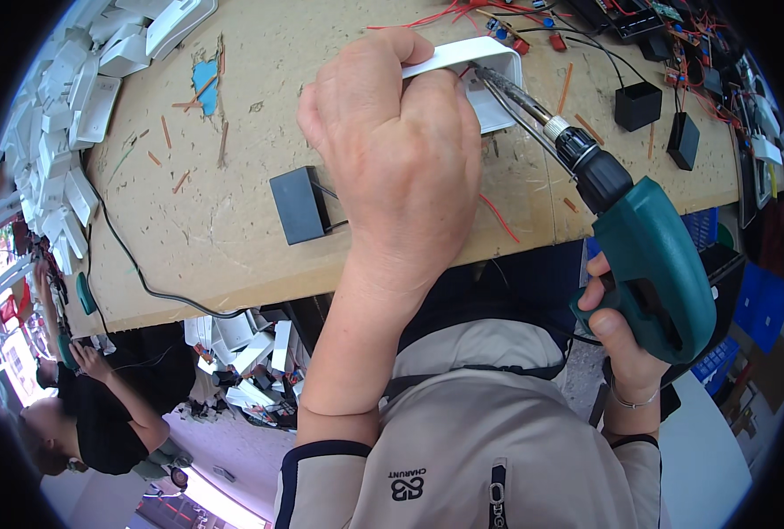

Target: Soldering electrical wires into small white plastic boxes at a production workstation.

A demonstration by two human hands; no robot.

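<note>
**Inspector:** Fingers first, head view. What do you record?

**Operator:** Fingers of the left hand are curled tight over a white plastic housing, pinning it on the wooden workbench. I see the right hand wrapped around the grip of a green power screwdriver.

**Inspector:** Tool position?

**Operator:** Its long bit slants up and left into the housing's open side. Whether the tip touches a screw, I cannot tell.

**Inspector:** Surroundings?

**Operator:** A black box with leads lies left of the holding hand. Two more black boxes sit at the far right, near red wiring. White housings are heaped along the left edge. Another person is lower left.
</note>
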